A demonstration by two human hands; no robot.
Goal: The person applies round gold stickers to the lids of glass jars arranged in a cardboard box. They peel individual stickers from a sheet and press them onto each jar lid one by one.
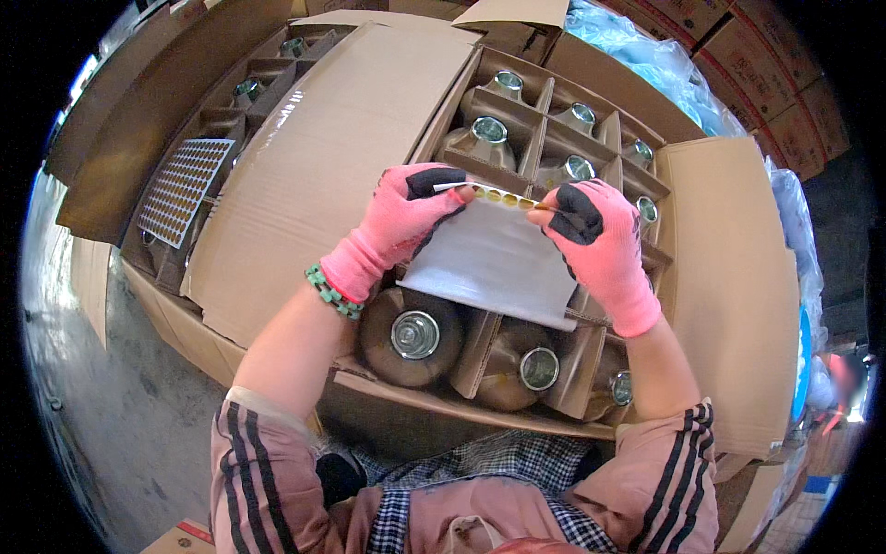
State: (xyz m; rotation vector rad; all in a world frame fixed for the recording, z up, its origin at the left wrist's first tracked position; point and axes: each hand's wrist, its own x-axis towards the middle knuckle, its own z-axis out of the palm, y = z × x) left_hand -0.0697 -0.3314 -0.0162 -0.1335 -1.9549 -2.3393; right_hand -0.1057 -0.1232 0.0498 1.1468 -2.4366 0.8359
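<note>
A white sticker sheet hangs between my two hands, bent over at its top edge, where a row of round gold stickers shows. My left hand, in a pink glove with dark fingertips, pinches the sheet's upper left corner. At the upper right corner my right hand, gloved alike, grips it between thumb and fingers. Below the sheet, glass jars with round open mouths stand upright in cardboard dividers inside an open carton. The sheet covers part of the middle cells.
Another sheet of round gold stickers lies on a neighbouring carton at the left, which also holds glass jars. A wide cardboard flap spans between the cartons. Blue plastic film and stacked brown boxes stand behind.
</note>
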